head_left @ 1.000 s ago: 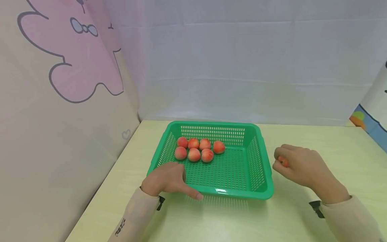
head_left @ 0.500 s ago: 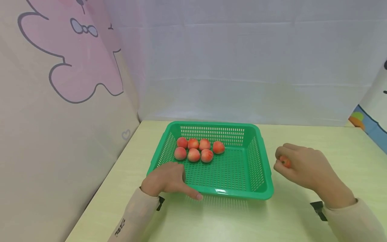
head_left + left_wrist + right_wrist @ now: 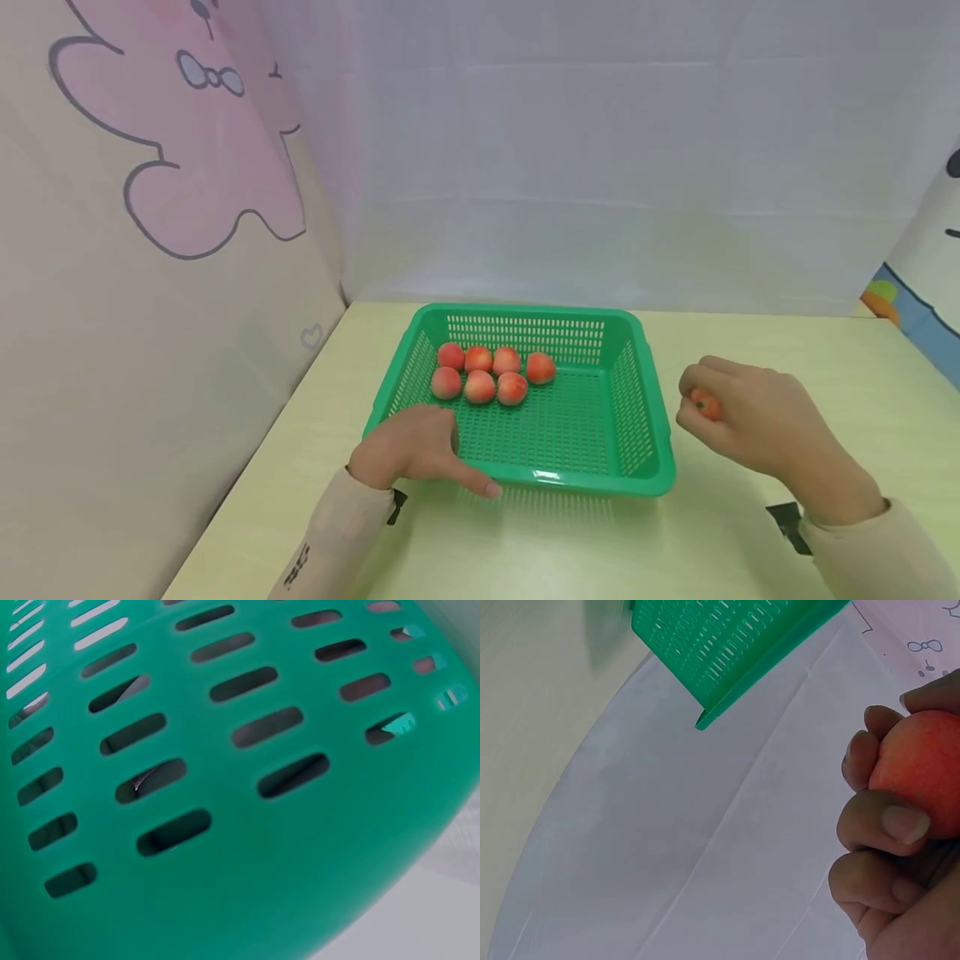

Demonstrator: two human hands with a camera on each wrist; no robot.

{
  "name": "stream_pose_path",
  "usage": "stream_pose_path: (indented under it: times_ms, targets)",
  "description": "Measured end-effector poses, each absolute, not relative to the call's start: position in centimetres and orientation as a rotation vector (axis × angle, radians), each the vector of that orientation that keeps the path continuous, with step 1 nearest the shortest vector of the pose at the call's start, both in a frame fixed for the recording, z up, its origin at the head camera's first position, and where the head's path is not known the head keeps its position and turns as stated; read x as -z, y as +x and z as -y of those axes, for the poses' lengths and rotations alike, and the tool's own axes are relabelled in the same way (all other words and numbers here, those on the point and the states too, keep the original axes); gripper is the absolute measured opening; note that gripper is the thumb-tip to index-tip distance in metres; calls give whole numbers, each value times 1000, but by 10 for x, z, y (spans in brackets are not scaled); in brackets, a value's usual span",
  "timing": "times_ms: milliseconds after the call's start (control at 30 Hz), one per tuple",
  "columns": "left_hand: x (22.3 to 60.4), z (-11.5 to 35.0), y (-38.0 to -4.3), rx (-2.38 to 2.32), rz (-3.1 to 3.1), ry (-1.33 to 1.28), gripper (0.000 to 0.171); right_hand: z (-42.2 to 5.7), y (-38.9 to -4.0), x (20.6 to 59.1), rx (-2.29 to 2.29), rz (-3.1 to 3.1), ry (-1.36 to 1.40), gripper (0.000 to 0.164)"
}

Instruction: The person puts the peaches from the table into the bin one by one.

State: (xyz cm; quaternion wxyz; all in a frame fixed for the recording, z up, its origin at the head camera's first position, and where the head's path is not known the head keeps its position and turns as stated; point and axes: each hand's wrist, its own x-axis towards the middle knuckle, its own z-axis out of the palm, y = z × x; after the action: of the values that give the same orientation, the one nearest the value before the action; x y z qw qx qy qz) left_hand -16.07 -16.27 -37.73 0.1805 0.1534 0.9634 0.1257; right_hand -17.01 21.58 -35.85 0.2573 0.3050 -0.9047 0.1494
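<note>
Beside the right wall of the green plastic basket (image 3: 546, 477), my right hand (image 3: 757, 414) is raised above the table. It grips a peach (image 3: 922, 769), with the fingers curled round it in the right wrist view. My left hand (image 3: 412, 446) holds the basket's near left corner, its thumb stretched along the front rim; the other fingers are largely hidden. Several red-and-yellow peaches (image 3: 479, 387) lie in the left and back part of the basket, roughly in two rows. The left wrist view is filled by the basket's slotted wall (image 3: 247, 847).
The basket stands on a pale yellow-green table (image 3: 570, 554). A white cloth (image 3: 615, 183) hangs behind it. At the left rises a cloth wall (image 3: 217, 333) with a pink cartoon animal. Another printed cloth (image 3: 918, 275) borders the right side.
The left hand keeps its place on the basket. The right hand stays nearly still with the peach, which appears slightly turned in the fingers. The head view has tilted a little.
</note>
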Motion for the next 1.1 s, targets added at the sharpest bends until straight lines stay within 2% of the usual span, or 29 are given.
stream_pose_path:
  times_ms: [233, 500, 1100]
  targets:
    - [378, 163, -163, -386, -2703, 462, 66, -212, -168, 356, -417, 2420, 861, 14]
    - [377, 164, -161, -364, -2713, 438, 71, -204, -171, 345, -394, 2377, 917, 10]
    - [378, 165, -162, -378, -2705, 423, 70, -176, -178, 341, -467, 2295, 992, 16]
